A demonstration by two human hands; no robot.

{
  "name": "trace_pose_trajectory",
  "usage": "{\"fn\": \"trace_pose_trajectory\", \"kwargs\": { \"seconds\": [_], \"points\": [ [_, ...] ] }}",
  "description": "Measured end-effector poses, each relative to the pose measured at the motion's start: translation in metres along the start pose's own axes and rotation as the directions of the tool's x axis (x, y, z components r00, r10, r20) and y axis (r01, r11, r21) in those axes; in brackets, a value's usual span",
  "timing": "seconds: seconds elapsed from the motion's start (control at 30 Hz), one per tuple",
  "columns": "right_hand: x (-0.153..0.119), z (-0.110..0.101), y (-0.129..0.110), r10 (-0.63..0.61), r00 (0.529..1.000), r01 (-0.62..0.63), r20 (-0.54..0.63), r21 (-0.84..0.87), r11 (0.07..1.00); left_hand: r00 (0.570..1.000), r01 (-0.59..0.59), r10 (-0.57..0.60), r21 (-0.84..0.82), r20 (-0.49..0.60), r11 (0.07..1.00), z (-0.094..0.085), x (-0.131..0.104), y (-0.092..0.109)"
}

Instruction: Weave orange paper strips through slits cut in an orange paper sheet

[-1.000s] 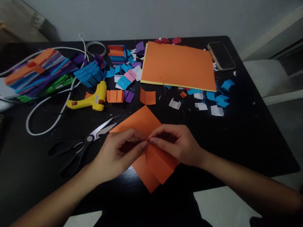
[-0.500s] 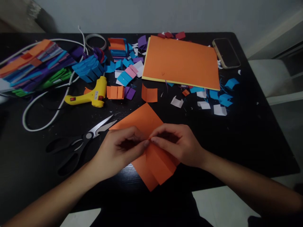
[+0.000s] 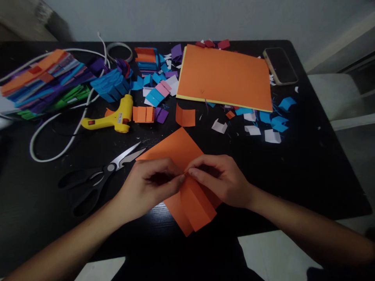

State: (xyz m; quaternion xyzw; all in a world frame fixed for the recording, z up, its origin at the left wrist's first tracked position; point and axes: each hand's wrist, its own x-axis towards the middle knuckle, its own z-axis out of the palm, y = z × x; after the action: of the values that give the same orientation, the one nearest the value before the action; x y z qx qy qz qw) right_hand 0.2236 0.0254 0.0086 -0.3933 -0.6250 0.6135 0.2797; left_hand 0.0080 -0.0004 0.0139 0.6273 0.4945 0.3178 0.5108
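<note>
A large orange paper lies at an angle on the black table, with a folded orange strip on its near side. My left hand pinches the strip's far end between thumb and fingers. Close beside it, fingertips almost touching, my right hand pinches the same end. The exact fold between the fingertips is too small to make out. Left of my left hand rest open scissors with black handles. A small creased orange piece lies just beyond the large paper.
A yellow glue gun and its white cable lie at the left, near bundles of folded coloured paper. Behind are a tape roll, stacked orange sheets and a phone. Blue and white scraps lie right.
The folded strip's near end has shifted slightly down against the large paper. Both hands keep their pinch, with the right fingertips moved very slightly.
</note>
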Motion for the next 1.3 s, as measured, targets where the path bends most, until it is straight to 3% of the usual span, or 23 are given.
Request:
{"fn": "trace_pose_trajectory", "kwargs": {
  "seconds": [1.3],
  "points": [
    [0.0024, 0.0011, 0.0043, 0.027, 0.999, -0.026, -0.026, 0.036, 0.999, 1.000, 0.027, -0.027, 0.007, -0.007, 1.000, 0.0000, 0.0004, -0.0030]
  ]
}}
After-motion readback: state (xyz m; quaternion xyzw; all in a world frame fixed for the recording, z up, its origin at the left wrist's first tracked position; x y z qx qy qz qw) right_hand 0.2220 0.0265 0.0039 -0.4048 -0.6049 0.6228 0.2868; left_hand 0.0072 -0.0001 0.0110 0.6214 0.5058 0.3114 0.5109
